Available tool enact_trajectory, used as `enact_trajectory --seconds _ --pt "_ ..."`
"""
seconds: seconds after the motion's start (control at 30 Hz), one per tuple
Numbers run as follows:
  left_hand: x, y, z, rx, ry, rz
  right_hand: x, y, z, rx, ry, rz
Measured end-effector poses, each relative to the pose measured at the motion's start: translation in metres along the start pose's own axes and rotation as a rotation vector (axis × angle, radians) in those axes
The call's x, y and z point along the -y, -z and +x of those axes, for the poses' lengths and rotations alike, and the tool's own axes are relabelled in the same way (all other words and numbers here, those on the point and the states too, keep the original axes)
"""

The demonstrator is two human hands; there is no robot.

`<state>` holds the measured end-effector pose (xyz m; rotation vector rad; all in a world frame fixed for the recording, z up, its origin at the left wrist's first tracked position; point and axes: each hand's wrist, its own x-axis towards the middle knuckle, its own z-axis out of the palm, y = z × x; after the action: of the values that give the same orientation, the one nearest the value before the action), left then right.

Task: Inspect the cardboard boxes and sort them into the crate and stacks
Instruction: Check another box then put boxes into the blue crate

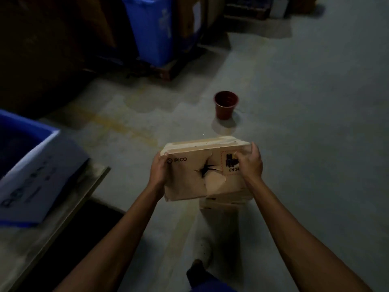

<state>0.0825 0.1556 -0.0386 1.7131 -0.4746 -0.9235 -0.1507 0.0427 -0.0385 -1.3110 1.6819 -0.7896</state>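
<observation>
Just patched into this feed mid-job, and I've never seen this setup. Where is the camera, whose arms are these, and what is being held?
There is no machine here. A person works bare-handed, and the one camera sits on their head, looking forward and down. The left hand and right hand each grip one end of a cardboard box marked PICO, which has a torn hole in the side facing the camera. More cardboard shows just beneath it, seemingly a stack. A dark red pot stands on the concrete floor. A blue crate sits at the left, and a taller blue bin stands farther back.
</observation>
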Motion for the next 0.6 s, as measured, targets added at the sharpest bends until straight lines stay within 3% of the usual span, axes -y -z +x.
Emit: enact_trajectory --seconds 0.17,0.6 --pt "0.041 0.112 -0.085 -0.244 -0.017 -0.053 0.015 -0.063 -0.098 0.169 0.121 0.016" --pt "0.119 0.386 -0.368 -0.942 -0.074 -0.261 0.04 -0.182 -0.411 0.875 0.406 0.063"
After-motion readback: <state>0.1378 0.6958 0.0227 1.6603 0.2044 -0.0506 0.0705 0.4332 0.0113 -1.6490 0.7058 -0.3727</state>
